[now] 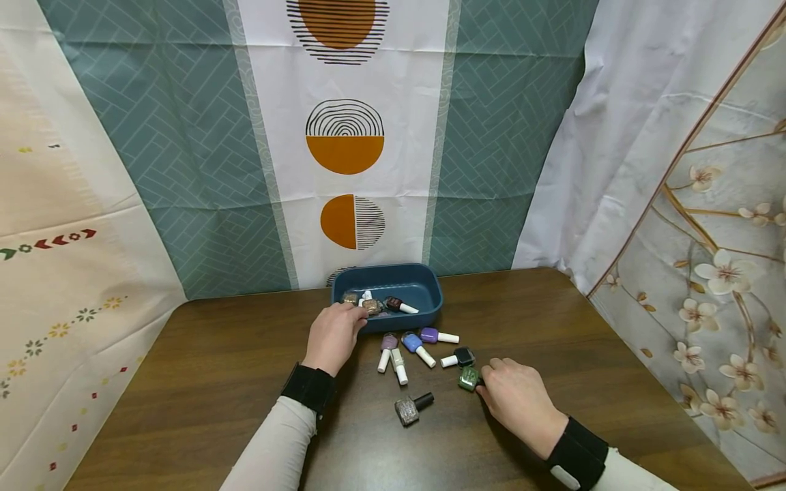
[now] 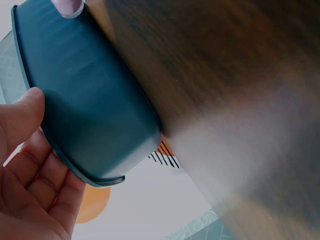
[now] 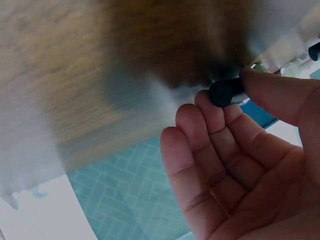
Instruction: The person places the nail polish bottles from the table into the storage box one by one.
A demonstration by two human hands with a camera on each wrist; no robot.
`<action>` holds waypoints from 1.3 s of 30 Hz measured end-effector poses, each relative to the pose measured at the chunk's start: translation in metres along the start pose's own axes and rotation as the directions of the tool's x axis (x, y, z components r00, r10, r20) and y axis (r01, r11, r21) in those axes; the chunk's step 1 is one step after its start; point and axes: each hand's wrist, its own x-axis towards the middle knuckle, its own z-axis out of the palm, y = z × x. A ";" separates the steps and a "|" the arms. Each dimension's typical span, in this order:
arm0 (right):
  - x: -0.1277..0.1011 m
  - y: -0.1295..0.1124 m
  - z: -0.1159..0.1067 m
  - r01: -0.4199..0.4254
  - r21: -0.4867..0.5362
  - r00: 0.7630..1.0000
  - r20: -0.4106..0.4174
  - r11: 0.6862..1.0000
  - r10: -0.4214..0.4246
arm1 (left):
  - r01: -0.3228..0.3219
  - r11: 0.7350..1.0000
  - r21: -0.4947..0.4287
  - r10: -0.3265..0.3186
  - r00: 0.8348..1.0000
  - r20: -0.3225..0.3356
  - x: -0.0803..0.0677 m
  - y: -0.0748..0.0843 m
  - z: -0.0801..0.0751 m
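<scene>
My left hand (image 1: 334,334) holds the rim of a dark blue plastic bin (image 1: 432,315) at its front left corner. In the left wrist view the thumb (image 2: 31,102) rests at the rim and the other fingers curl along the bin's end. Several nail polish bottles lie inside, among them a dark one with a white cap (image 1: 400,305) and a glittery one (image 1: 371,307). My right hand (image 1: 518,395) pinches the black cap (image 3: 223,93) of a green nail polish bottle (image 1: 469,379), low over the table to the right.
Between the hands, a glitter nail polish (image 1: 407,411) lies on the wooden table (image 1: 209,395). Closer to the bin are purple (image 1: 429,335), blue (image 1: 412,341), mauve (image 1: 389,341), pale (image 1: 398,361) and black (image 1: 464,356) bottles. A patterned curtain (image 1: 393,225) hangs behind the bin.
</scene>
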 end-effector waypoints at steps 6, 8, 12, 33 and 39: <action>-0.002 0.001 0.002 0.021 -0.011 0.999 -0.031 1.000 -0.021 | 0.003 1.000 0.000 -0.003 1.000 -0.002 0.000 0.001 0.000; -0.002 0.001 0.003 0.027 -0.017 0.999 -0.041 1.000 -0.027 | 0.001 1.000 0.001 -0.001 1.000 -0.006 0.000 0.001 -0.001; -0.004 0.001 0.004 0.030 -0.022 0.998 -0.049 0.999 -0.031 | -0.005 1.000 -0.003 0.005 1.000 -0.011 -0.001 0.002 -0.001; -0.006 0.000 -0.001 0.022 0.002 0.998 -0.056 1.000 -0.022 | -0.003 1.000 0.011 0.003 1.000 -0.019 -0.001 0.002 -0.001; -0.004 -0.001 -0.006 0.017 0.001 0.999 -0.041 1.000 -0.017 | -0.007 1.000 0.013 0.008 1.000 -0.020 -0.001 0.002 -0.002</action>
